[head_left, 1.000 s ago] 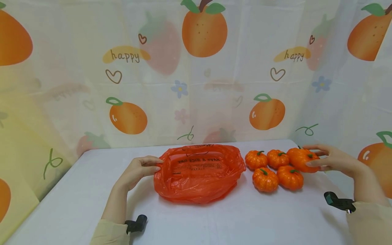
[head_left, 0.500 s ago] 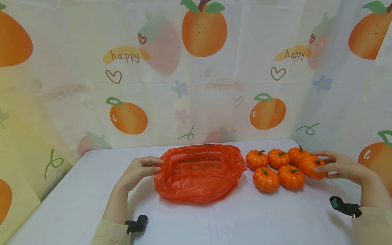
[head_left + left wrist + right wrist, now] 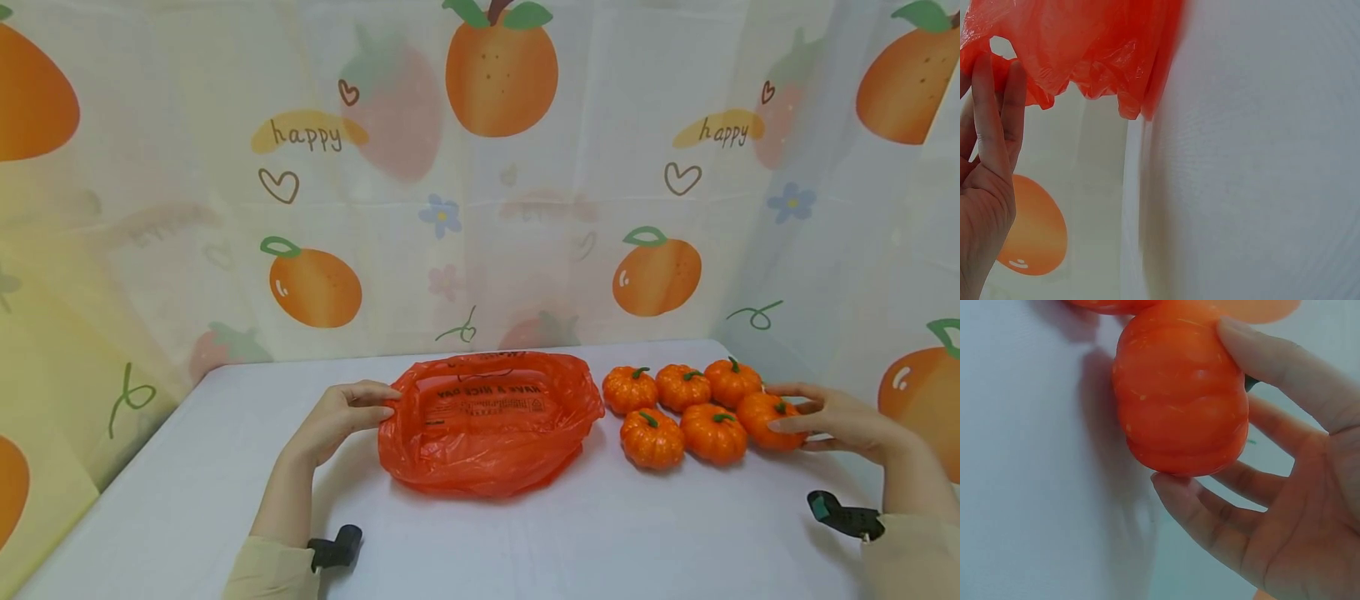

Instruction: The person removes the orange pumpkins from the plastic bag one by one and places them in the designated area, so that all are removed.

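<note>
A red plastic bag (image 3: 487, 458) lies with its mouth spread wide on the table, dark print showing inside. My left hand (image 3: 337, 421) pinches the bag's left edge; the left wrist view shows the fingers at the thin crumpled rim. On the far right, my right hand (image 3: 851, 421) grips a small orange toy pumpkin (image 3: 767, 421) with a green stem. Thumb and fingers go round this pumpkin (image 3: 1179, 394) in the right wrist view. It sits at the right end of the front row, close beside another pumpkin (image 3: 714, 435).
Several more pumpkins stand in two rows right of the bag, among them a front-left one (image 3: 651, 440) and a back-right one (image 3: 732, 383). A white cloth covers the table (image 3: 487, 550). Behind it hangs a fruit-patterned curtain (image 3: 525, 250).
My right hand has brought its pumpkin from over the back row forward and down to the right end of the front row. The left hand and bag have stayed in place.
</note>
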Available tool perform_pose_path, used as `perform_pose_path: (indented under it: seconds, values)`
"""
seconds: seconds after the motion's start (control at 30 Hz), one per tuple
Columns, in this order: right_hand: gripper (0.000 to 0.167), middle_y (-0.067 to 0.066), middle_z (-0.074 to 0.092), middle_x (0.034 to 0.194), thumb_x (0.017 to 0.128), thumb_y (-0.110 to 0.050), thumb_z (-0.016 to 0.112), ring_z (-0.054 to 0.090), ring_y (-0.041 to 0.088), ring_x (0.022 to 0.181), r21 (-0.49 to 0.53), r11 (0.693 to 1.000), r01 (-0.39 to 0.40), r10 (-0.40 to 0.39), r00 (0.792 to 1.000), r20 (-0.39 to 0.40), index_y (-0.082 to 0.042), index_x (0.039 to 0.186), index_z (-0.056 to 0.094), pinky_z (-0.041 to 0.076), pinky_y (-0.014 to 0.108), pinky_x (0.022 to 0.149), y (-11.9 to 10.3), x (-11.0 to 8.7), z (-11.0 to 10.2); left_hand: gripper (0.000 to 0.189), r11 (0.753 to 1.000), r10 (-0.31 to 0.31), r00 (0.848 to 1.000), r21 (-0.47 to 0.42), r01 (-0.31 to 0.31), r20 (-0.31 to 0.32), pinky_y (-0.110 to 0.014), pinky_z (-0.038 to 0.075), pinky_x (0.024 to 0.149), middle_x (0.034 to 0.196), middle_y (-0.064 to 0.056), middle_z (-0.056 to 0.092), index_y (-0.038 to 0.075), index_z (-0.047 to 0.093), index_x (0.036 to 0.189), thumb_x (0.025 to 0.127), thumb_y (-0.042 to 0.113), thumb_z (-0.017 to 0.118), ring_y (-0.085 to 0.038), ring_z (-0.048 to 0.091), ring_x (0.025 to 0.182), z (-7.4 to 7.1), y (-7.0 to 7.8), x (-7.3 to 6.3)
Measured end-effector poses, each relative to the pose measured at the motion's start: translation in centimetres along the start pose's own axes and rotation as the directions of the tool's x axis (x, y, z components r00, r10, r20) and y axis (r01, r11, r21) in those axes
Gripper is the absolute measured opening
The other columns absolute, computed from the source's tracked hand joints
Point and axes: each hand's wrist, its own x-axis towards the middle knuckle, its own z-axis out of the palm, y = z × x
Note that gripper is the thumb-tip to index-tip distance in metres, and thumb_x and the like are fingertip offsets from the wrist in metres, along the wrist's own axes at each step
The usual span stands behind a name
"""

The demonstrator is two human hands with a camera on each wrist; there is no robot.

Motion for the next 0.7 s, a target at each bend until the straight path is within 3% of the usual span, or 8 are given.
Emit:
perform_pose_path:
  seconds: [0.3,0.53,0.7]
  values:
    - [0.079,0.044,0.019,0.147,0.096,-0.038,0.060,0.057,0.022,0.111,0.010,0.999,-0.032,0.031,0.999,0.017,0.004,0.150,0.021,0.057,0.045,0.093,0.16,-0.06,0.27,0.032,1.000,-0.009,1.000,-0.001,0.009,-0.010,-0.024,0.057,0.089,0.111,0.010,0.069,0.000,0.068,0.120,0.092,0.014,0.066,-0.008,0.068,0.102,-0.06,0.04,-0.09]
    - [0.081,0.044,0.016,0.147,0.097,-0.041,0.057,0.055,0.027,0.114,0.007,0.998,-0.060,0.059,0.997,0.044,0.005,0.151,0.017,0.057,0.047,0.094,0.00,0.00,0.09,0.033,1.000,0.005,1.000,0.007,-0.005,0.000,-0.024,0.057,0.090,0.116,0.005,0.069,0.000,0.068,0.121,0.092,0.016,0.065,-0.007,0.068,0.102,-0.06,-0.06,-0.01]
    - [0.085,0.045,0.016,0.146,0.097,-0.045,0.055,0.054,0.031,0.113,-0.003,0.997,-0.082,0.082,0.995,0.049,0.006,0.152,0.014,0.057,0.046,0.093,-0.21,-0.03,0.02,0.031,1.000,-0.010,1.000,0.013,0.010,-0.008,-0.025,0.057,0.090,0.113,0.009,0.069,0.002,0.068,0.120,0.092,0.015,0.065,-0.008,0.068,0.102,-0.05,-0.13,0.03]
